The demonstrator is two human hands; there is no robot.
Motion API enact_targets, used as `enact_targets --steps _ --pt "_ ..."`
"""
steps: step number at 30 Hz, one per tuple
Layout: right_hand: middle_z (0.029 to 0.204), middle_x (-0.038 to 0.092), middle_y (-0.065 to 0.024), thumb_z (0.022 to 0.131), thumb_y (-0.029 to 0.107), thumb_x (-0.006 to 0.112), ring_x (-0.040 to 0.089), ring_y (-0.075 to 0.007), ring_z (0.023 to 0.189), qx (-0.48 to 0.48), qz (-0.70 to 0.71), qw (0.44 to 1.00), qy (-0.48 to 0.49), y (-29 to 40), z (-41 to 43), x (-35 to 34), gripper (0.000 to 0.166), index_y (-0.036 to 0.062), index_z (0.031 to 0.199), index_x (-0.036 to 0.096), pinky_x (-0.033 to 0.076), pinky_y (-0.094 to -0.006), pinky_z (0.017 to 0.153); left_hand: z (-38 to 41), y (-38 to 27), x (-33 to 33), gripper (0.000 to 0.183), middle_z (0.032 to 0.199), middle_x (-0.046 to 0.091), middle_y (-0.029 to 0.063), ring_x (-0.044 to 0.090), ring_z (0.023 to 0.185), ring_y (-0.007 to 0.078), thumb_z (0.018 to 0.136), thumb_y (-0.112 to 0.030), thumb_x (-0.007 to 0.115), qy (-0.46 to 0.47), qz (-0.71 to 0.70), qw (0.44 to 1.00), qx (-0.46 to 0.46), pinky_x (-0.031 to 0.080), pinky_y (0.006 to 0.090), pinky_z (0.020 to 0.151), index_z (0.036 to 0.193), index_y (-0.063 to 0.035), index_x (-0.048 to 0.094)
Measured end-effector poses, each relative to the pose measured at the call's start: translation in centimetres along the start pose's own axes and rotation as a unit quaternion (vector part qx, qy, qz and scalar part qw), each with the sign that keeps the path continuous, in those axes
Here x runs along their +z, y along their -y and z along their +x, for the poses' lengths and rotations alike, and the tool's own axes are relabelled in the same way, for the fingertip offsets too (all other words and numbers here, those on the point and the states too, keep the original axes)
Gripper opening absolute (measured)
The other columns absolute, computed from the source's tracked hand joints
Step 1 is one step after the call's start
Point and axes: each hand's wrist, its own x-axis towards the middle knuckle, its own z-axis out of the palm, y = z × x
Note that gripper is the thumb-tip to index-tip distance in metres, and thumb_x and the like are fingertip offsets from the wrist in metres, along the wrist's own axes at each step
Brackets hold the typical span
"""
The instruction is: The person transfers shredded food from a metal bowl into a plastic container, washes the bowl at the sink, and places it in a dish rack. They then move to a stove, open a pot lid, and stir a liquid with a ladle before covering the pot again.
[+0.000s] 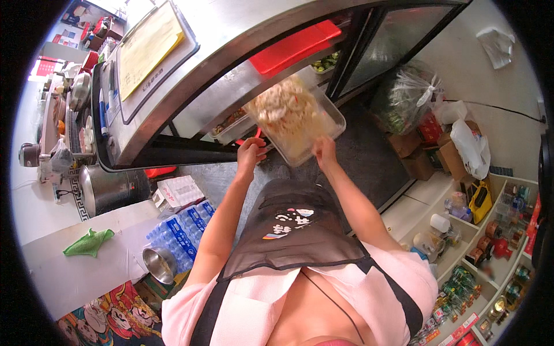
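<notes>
A clear plastic container (289,113) holds pale, mixed food, blurred, at the open front of a glass-doored display fridge. My right hand (325,152) has its fingers at the container's near right edge and seems to grip it. My left hand (252,151) is just left of the container, fingers bent and slightly apart; whether it touches the rim cannot be told. Behind the left fingers shows part of a red round rim (249,136). A red plastic tray (294,46) lies on the fridge shelf, above a tub of green food (325,63).
The fridge's metal edge (149,125) curves across the left, with a clipboard (151,56) on top. Its glass door (394,36) stands at right. Cardboard boxes (417,162) and a tied bag of greens (409,99) sit by the wall. Packed water bottles (184,235) and a steel bowl (160,264) lie left.
</notes>
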Motion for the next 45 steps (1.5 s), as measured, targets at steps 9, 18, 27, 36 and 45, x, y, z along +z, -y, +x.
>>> enact_targets --steps 9,18,27,36,45 --pt "0.051 0.040 -0.0043 0.074 0.004 0.045 0.036 -0.0131 0.037 -0.035 -0.067 0.995 -0.064 -0.8 14.1 8.9 0.014 0.0053 0.061 0.042 0.032 -0.0250 0.036 13.1 3.4 -5.6 0.058 0.125 0.036 0.0242 0.041 0.115 0.0358 0.086 -0.015 0.049 -0.136 -0.429 0.876 -0.172 0.040 0.0460 0.095 0.130 0.0031 0.017" --pt "0.050 0.051 -0.0083 0.079 0.018 0.051 0.049 -0.0171 0.039 -0.039 -0.154 0.986 -0.058 -1.1 20.7 9.0 0.019 0.0004 0.072 0.048 0.041 -0.0282 0.036 18.6 2.3 -4.7 0.039 0.100 0.058 0.0181 0.058 0.089 0.0309 0.094 -0.030 0.033 -0.249 -0.445 0.831 -0.225 0.051 0.0426 0.077 0.103 0.0025 0.051" --pt "0.073 0.058 -0.0180 0.082 0.013 0.050 0.060 -0.0256 0.050 -0.048 -0.370 0.912 -0.171 -2.0 20.0 13.1 0.030 -0.0025 0.102 0.034 0.051 -0.0310 0.037 20.4 6.0 -8.0 0.055 0.092 0.059 0.0206 0.058 0.085 0.0341 0.094 -0.041 0.025 -0.257 -0.421 0.853 -0.173 0.053 0.0451 0.076 0.098 0.0098 0.046" --pt "0.077 0.056 -0.0072 0.084 0.032 0.055 0.057 -0.0155 0.053 -0.035 -0.390 0.918 -0.064 -2.4 18.4 11.1 0.036 0.0037 0.102 0.043 0.044 -0.0277 0.038 16.8 5.1 -7.6 0.038 0.098 0.057 0.0175 0.056 0.097 0.0302 0.093 -0.027 0.031 -0.193 -0.410 0.878 -0.156 0.048 0.0439 0.084 0.097 0.0066 0.049" --pt "0.105 0.047 -0.0180 0.079 0.005 0.048 0.048 -0.0331 0.097 -0.566 -0.511 0.633 -0.131 13.5 13.6 5.7 0.033 -0.0013 0.111 0.045 0.041 -0.0407 0.082 3.2 8.0 -8.0 0.020 0.099 0.057 0.0073 0.052 0.101 0.0241 0.082 -0.014 0.052 -0.011 -0.414 0.899 -0.138 0.043 0.0417 0.088 0.100 -0.0031 0.051"
